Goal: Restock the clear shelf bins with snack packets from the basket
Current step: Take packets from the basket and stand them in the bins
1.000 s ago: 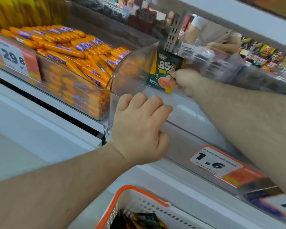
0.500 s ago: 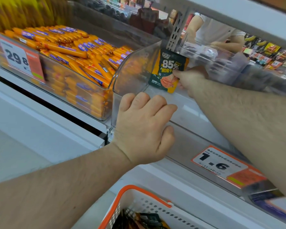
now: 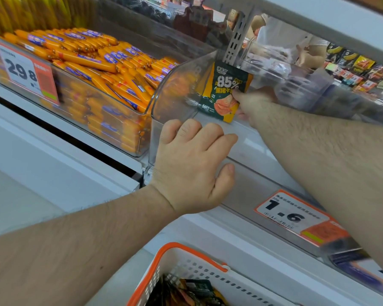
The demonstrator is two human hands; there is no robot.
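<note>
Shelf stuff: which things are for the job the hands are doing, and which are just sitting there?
For the job:
- snack packet, pinched by the right hand
- clear bin, front edge held by the left hand
- basket with more packets below

Just sitting there:
- orange sausages in the next bin
- price tag 29.8
- price tag 1.6

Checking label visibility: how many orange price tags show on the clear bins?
2: one reading 29.8 on the sausage bin, one reading 1.6 on the near-empty bin. Others may be out of frame.
</note>
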